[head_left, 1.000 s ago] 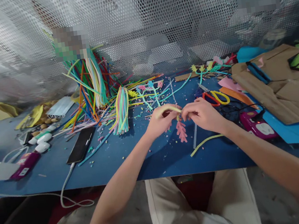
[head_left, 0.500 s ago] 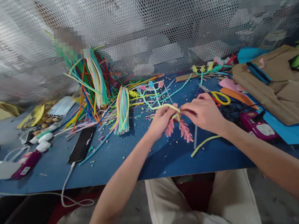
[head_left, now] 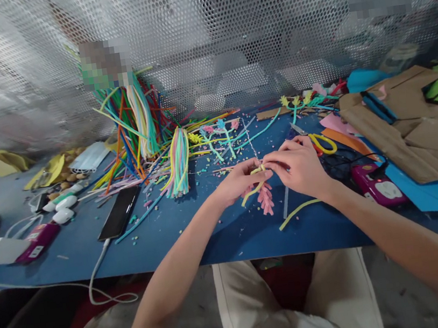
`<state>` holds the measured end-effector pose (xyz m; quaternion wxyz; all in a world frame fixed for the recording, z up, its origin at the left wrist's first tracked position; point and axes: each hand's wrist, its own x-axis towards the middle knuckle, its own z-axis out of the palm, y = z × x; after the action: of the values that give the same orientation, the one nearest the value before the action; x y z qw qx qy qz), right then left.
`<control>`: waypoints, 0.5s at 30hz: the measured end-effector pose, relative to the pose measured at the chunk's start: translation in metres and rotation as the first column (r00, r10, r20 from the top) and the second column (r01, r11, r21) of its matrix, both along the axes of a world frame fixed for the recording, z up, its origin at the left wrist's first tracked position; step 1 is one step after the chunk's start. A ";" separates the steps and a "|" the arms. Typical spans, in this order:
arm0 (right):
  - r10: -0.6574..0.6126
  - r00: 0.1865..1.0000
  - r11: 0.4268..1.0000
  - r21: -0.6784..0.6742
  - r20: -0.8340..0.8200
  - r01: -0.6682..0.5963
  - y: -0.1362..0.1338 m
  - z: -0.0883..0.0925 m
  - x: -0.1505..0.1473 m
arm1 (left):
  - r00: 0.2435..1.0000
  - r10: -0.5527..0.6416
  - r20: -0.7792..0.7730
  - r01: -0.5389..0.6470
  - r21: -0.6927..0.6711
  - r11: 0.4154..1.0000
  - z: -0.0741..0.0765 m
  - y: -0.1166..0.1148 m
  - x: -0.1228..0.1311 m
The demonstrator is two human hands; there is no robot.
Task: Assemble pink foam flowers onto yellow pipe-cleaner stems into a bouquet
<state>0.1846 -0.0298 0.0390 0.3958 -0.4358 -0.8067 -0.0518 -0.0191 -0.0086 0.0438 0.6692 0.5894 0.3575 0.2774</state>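
A bendy pale-yellow fuzzy strip (head_left: 251, 195) pinched between two bare hands, over a blue table (head_left: 197, 243).

From here I see the left hand (head_left: 237, 182) gripping the strip between thumb and fingers, its tail slanting down; the right hand's (head_left: 296, 166) fingertips close on it alongside, almost touching the left. A pink, leafy-looking fuzzy piece (head_left: 265, 201) hangs just below them, and a thin whitish twisted stem (head_left: 249, 137) rises behind. Near the right wrist lie a loose yellow-green fuzzy stem (head_left: 296, 215) and yellow-handled metal scissors (head_left: 325, 143); farther left, a banded pastel bundle of stems (head_left: 178, 161).
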 end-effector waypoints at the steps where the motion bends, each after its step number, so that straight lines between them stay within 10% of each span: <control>1: 0.004 1.000 1.000 -0.008 -0.009 -0.004 0.000 0.000 0.000 | 1.000 -0.009 0.025 0.010 -0.048 0.999 0.000 0.000 -0.001; 7: 0.010 0.997 0.999 -0.045 -0.079 -0.013 0.000 0.002 0.000 | 0.995 -0.089 0.053 0.098 -0.179 0.979 0.005 -0.003 -0.001; 15: -0.024 1.000 0.992 0.125 0.001 0.024 -0.002 0.003 0.003 | 1.000 -0.012 -0.022 0.012 -0.010 1.000 0.004 0.003 -0.007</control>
<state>0.1877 -0.0321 0.0423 0.4207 -0.4198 -0.7970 -0.1078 -0.0265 -0.0055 0.0477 0.6699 0.5912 0.3626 0.2652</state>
